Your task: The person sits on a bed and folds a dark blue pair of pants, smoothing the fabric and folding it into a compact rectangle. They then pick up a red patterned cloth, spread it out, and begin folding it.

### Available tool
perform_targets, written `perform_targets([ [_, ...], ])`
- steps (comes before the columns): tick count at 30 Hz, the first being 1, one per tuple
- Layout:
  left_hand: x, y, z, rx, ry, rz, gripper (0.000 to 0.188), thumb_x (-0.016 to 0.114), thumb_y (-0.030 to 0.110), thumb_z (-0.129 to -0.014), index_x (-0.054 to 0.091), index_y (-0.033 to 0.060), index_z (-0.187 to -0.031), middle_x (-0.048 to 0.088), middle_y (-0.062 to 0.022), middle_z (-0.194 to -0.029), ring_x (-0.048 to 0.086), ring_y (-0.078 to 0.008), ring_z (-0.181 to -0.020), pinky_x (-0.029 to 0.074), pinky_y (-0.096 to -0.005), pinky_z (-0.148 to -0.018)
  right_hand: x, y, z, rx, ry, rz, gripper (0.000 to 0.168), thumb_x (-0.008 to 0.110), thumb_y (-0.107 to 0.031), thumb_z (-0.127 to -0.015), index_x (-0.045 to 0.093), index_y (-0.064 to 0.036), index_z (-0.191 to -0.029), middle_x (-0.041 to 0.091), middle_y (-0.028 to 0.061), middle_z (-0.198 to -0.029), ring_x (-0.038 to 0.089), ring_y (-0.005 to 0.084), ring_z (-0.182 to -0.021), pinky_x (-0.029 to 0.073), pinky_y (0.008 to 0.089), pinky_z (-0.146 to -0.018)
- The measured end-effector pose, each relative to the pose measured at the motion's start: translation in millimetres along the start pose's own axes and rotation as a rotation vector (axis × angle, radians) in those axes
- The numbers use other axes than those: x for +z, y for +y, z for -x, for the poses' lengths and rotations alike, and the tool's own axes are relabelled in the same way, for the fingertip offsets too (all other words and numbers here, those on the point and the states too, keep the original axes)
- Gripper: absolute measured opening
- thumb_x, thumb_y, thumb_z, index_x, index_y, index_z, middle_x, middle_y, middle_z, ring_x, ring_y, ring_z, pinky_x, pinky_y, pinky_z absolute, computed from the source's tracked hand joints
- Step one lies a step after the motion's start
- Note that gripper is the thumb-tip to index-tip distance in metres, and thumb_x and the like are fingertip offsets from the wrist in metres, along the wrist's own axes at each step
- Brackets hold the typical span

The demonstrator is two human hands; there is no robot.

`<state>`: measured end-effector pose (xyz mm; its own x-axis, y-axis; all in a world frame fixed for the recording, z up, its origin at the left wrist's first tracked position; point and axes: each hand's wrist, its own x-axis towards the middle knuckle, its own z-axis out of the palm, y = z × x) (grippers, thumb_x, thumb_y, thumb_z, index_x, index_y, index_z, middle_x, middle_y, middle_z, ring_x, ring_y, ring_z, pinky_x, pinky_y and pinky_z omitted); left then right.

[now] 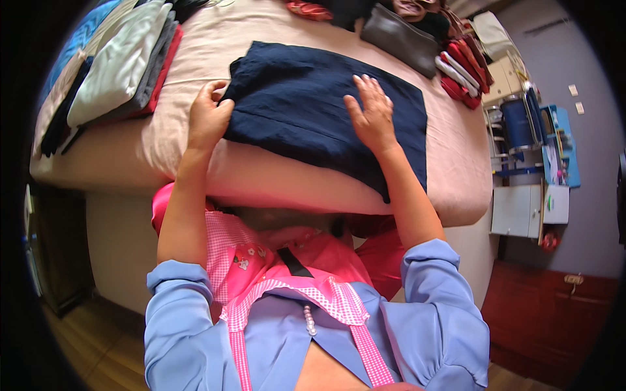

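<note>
A folded piece of dark navy cloth [303, 97], perhaps a garment, lies on the bed in front of me, its near corner hanging over the mattress edge. My left hand [208, 115] is at the cloth's left edge, fingers curled and thumb against the fabric, pinching that edge. My right hand [372, 112] rests palm down on the right part of the cloth, fingers spread and nothing held. The cloth's surface is slightly wrinkled, with a seam line running across it.
A pale pink sheet [195, 54] covers the bed. Stacked folded clothes [117, 68] lie at the left. Toward the far right are a dark grey folded item [398, 39] and red and white folded clothes [462, 68]. A metal-framed rack [518, 127] and a white cabinet [513, 210] stand beyond the bed.
</note>
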<state>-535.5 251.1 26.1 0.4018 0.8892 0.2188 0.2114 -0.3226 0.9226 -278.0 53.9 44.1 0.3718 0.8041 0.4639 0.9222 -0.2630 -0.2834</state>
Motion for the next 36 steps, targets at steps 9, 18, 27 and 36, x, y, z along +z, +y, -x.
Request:
perform_targets([
  [9,11.2,54.8,15.5,0.632,0.249,-0.770,0.039,0.060,0.014,-0.081,0.055,-0.0005,-0.116,0.061,-0.0196,-0.098,0.058,-0.0330,-0.094,0.044,-0.0395,-0.086,-44.2,73.6,60.0,0.333,-0.160,0.165,0.058,0.039,-0.051,-0.092,0.039,-0.016,-0.138,0.026,0.0200,-0.146,0.018,0.0369,-0.137,0.015,0.0559,-0.107],
  [18,114.2,80.7,-25.9,0.363,-0.383,-1.346,0.069,0.034,0.069,-0.084,0.038,0.0275,-0.139,0.027,-0.0104,-0.148,0.015,-0.0356,-0.138,0.008,-0.0670,-0.102,6.9,54.7,-18.4,0.276,-0.261,0.125,0.059,0.033,-0.056,-0.091,0.036,-0.023,-0.140,0.021,0.0121,-0.150,0.012,0.0289,-0.140,0.010,0.0535,-0.110],
  [27,110.6,13.7,-21.6,0.270,-0.256,-1.233,0.078,0.033,0.074,-0.080,0.024,0.0304,-0.145,0.018,-0.0161,-0.150,0.011,-0.0385,-0.139,0.005,-0.0640,-0.105,14.2,138.7,-14.7,0.477,-0.145,0.396,0.064,0.028,-0.063,-0.089,0.031,-0.027,-0.142,0.021,0.0079,-0.151,0.016,0.0247,-0.140,0.012,0.0506,-0.111],
  [36,115.6,1.9,-29.2,0.335,-0.235,-1.171,0.079,0.032,0.075,-0.080,0.026,0.0285,-0.144,0.020,-0.0167,-0.150,0.012,-0.0399,-0.138,0.005,-0.0638,-0.105,15.6,133.3,-10.8,0.402,0.136,0.301,0.060,0.036,-0.055,-0.090,0.032,-0.025,-0.142,0.018,0.0143,-0.151,0.011,0.0364,-0.139,0.010,0.0649,-0.104],
])
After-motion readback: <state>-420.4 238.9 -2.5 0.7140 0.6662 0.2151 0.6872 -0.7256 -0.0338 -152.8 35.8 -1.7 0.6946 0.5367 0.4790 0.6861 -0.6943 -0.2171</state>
